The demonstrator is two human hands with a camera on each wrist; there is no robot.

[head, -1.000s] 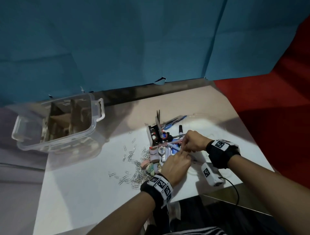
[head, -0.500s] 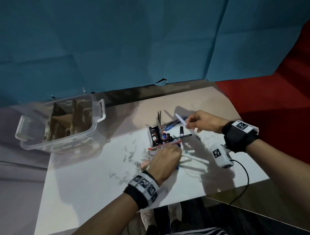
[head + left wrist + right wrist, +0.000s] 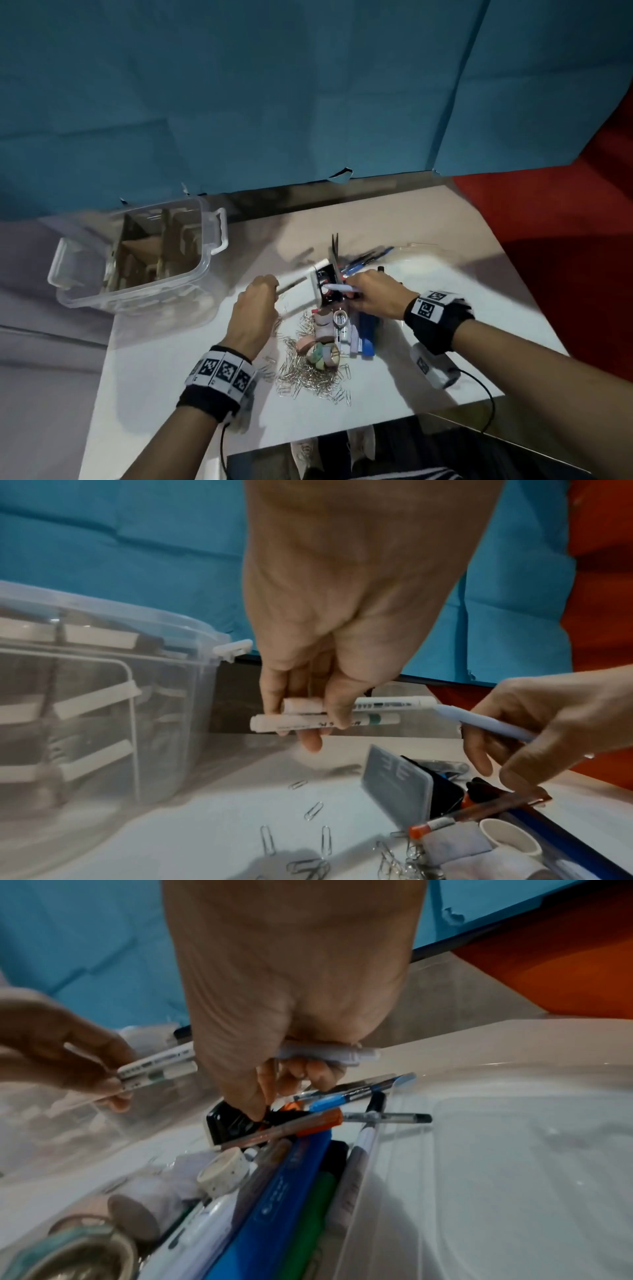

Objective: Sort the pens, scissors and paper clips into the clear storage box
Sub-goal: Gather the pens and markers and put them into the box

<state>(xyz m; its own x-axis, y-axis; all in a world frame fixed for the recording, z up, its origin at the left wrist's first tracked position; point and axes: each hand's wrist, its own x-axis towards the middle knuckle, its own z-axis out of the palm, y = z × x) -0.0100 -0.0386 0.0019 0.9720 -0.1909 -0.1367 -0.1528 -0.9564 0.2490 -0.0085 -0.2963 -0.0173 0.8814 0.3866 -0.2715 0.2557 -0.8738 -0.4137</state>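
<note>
My left hand [image 3: 263, 298] grips two white pens [image 3: 325, 719] side by side, held just above the table between the clear storage box [image 3: 137, 253] and the stationery pile. My right hand [image 3: 363, 291] holds a pale lilac pen [image 3: 329, 1053] in curled fingers, while its thumb dips onto a small black case [image 3: 226, 1123] in the pile. Scissors [image 3: 335, 246] point away from me behind that case, beside blue pens [image 3: 366, 262]. A heap of paper clips [image 3: 308, 373] lies near the front of the table. The box has cardboard dividers inside.
Tape rolls [image 3: 325, 353] and a blue case [image 3: 366, 332] lie in the pile. A clear lid [image 3: 514, 1150] lies flat to the right of it. The white table [image 3: 171, 394] ends close in front of me. A blue backdrop stands behind.
The left hand has left the pile and moved left toward the box with two white pens. The right hand, raised at the back right half a second ago, has come back down onto the pile.
</note>
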